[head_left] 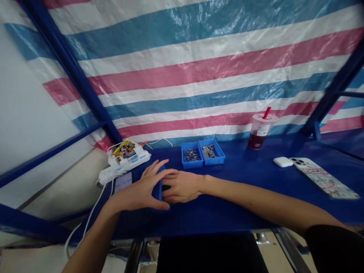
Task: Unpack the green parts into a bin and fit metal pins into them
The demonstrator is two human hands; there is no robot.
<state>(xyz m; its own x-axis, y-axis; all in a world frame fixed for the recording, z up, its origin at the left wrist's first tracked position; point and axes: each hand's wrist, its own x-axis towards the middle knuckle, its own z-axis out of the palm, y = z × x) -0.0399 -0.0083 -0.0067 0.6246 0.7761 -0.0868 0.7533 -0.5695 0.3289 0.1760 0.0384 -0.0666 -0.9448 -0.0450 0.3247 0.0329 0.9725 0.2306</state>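
A blue tabletop [216, 216] is spanned from both sides by forearms. The left hand [133, 193] is spread open around a blue bin [157, 189], perhaps so that it can be steadied; whether it is pressed cannot be told. The right hand [183, 185] is lowered at the bin's right side, its fingertips partly hidden, so any grip cannot be told. Farther off, two blue trays [193, 164] of small metal parts [192, 154] are set side by side, seemingly to keep kinds apart within reach. A power strip [133, 163] is placed left, a drink cup [257, 134] right. The far side is screened by striped sheeting [182, 79].
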